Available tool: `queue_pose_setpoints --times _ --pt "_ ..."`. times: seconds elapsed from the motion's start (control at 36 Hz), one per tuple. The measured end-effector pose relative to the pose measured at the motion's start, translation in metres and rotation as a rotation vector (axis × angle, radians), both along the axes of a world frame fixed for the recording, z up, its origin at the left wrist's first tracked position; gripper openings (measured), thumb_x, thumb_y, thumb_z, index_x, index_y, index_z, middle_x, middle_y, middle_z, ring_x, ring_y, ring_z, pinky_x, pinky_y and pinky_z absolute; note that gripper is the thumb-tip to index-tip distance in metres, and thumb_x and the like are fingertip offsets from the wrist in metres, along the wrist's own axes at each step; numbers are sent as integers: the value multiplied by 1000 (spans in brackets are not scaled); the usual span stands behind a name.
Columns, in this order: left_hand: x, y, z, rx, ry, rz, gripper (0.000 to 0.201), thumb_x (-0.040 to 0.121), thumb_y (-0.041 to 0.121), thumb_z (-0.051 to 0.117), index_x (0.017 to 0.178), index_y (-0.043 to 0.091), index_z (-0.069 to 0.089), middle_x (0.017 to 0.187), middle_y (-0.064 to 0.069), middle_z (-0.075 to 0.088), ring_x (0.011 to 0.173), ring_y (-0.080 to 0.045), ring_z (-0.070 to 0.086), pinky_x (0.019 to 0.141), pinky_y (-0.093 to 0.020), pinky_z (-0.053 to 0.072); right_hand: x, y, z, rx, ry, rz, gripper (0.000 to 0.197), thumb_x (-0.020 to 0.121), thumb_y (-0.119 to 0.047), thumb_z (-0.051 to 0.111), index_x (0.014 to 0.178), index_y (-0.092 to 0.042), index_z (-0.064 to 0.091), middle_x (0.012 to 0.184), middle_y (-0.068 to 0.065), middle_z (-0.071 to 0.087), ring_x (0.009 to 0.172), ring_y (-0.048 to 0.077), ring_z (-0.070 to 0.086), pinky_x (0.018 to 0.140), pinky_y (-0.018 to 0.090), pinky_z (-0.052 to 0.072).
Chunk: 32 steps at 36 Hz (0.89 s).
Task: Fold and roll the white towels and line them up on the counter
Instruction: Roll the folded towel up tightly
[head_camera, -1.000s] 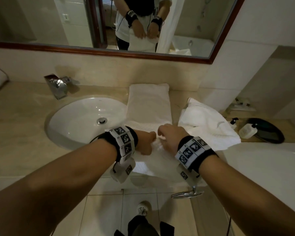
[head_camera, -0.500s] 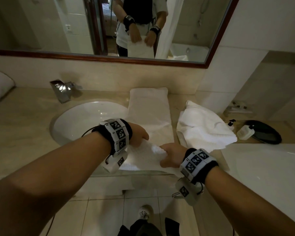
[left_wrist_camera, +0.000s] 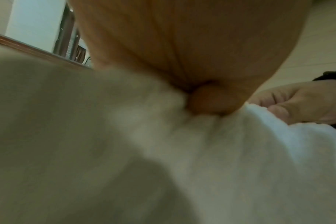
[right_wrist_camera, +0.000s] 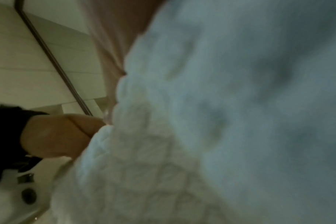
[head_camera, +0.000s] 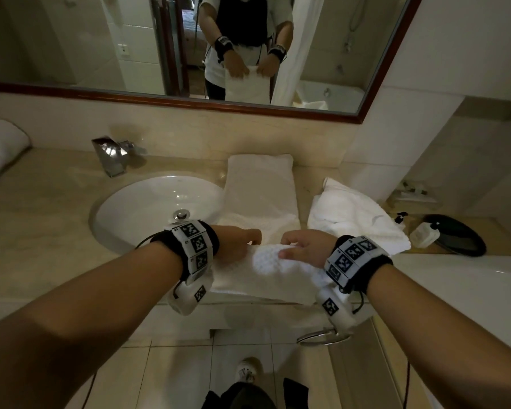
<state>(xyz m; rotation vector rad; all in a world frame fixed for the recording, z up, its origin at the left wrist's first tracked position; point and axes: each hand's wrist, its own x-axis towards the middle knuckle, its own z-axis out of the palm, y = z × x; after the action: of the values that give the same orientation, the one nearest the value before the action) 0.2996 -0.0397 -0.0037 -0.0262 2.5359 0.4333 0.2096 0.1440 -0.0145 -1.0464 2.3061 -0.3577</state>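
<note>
both hands, left hand (head_camera: pixel 239 242) and right hand (head_camera: pixel 306 246), now level (gripping towel (head_camera: pixel 266 261))

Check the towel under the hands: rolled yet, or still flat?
Partly rolled. The near end of the long towel is curled into a roll under the left hand and right hand; the far stretch lies flat toward the mirror.

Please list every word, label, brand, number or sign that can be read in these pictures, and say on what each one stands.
No text can be read in any view.
Left wristband: black-and-white square code markers, with tiny characters beside them too small to read.
Right wristband: the same kind of markers, unreadable.
Pump bottle on the counter: no label can be made out.
Both wrist views: blurred, no text.
</note>
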Motion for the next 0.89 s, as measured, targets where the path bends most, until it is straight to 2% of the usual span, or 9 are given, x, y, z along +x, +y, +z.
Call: queue_pose_setpoints --times 0.06,0.17,0.28,0.36,0.44,0.56,0.67,0.75,0.89 --pt "1 -3 0 98 -28 23 27 96 30 38 122 23 36 100 -1 58 92 -25 53 87 -36 45 -3 -2 -1 63 9 37 33 94 -44 50 86 -12 54 74 -1 47 73 14 45 70 27 32" --pt "-2 -1 -4 91 -68 -60 66 74 50 69 121 29 28 98 2 61 92 -23 58 92 -43 49 -10 -11 -1 179 78 69 35 98 -39 44 80 -10 49 77 7 45 76 19 44 71 29 32" --pt "-9 6 -10 -32 -57 -141 73 74 34 76 129 24 30 106 -4 59 92 -22 56 82 -34 47 -11 -17 -6 260 197 78 21 100 -27 42 111 -14 53 108 10 56 101 24 54 87 31 40" --pt "-13 4 -13 13 -39 -83 60 80 24 67 133 20 40 123 -7 57 108 -25 54 92 -36 45 -2 -23 -9 278 319 132 32 93 -24 47 124 -17 49 123 7 52 112 29 53 94 37 43" --pt "-17 1 -13 96 -12 -57 63 80 18 66 138 21 43 129 -3 57 119 -22 52 102 -38 42 12 -29 -15 200 256 112 43 84 -26 57 124 -15 47 119 5 56 108 25 58 89 33 44" --pt "-21 -5 -11 165 -41 -41 52 81 9 63 130 17 52 123 -5 61 115 -23 56 99 -35 43 19 -22 -33 112 185 43 77 69 -41 77 128 -15 34 110 3 61 98 24 62 85 34 49" --pt "-21 -5 -11 67 -109 -70 43 86 9 56 128 16 53 122 -4 61 114 -23 55 94 -32 43 16 -20 -36 67 191 -2 47 80 -30 68 110 -11 38 102 12 63 94 30 61 74 33 44" --pt "-23 -3 -11 -109 -48 -164 38 86 18 57 124 19 54 119 -4 59 112 -24 56 88 -32 44 13 -21 -31 48 148 -1 42 80 -33 70 97 -17 34 98 11 60 88 27 57 69 30 39" --pt "-25 -1 -14 -194 227 -175 66 72 32 72 130 32 39 122 4 53 110 -21 52 88 -36 42 5 -34 -21 128 134 21 47 79 -47 69 110 -13 58 108 5 60 102 21 57 81 27 40"
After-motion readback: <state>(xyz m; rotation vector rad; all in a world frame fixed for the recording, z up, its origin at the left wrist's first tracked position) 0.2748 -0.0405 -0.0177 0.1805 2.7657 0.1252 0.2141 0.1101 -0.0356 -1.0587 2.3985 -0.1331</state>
